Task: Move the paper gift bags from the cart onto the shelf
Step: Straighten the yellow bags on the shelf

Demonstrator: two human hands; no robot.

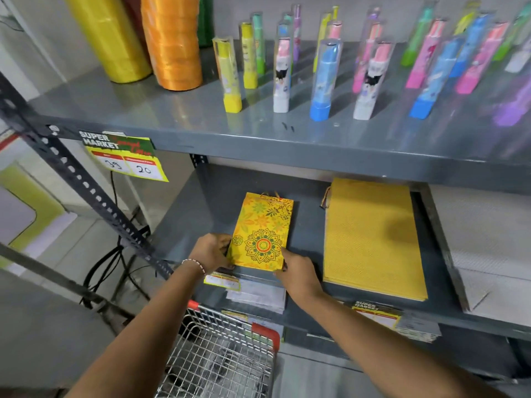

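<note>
A yellow paper gift bag (pixel 263 229) with a floral mandala print lies flat on the grey lower shelf (pixel 195 225), handles pointing to the back. My left hand (pixel 212 251) grips its near left corner. My right hand (pixel 298 272) holds its near right corner, fingers on the edge. To the right, a stack of larger plain yellow gift bags (pixel 370 239) lies flat on the same shelf. The wire cart (pixel 218 357) with red corner trim stands below my arms; its inside looks dark and I cannot tell what it holds.
The upper shelf (pixel 184 122) carries several upright colourful tubes (pixel 321 79) and yellow and orange ribbon rolls (pixel 172 44). A price tag (pixel 126 159) hangs from its edge. A slanted perforated metal post (pixel 83 179) runs on the left. White mesh sheets (pixel 488 239) lie at the right.
</note>
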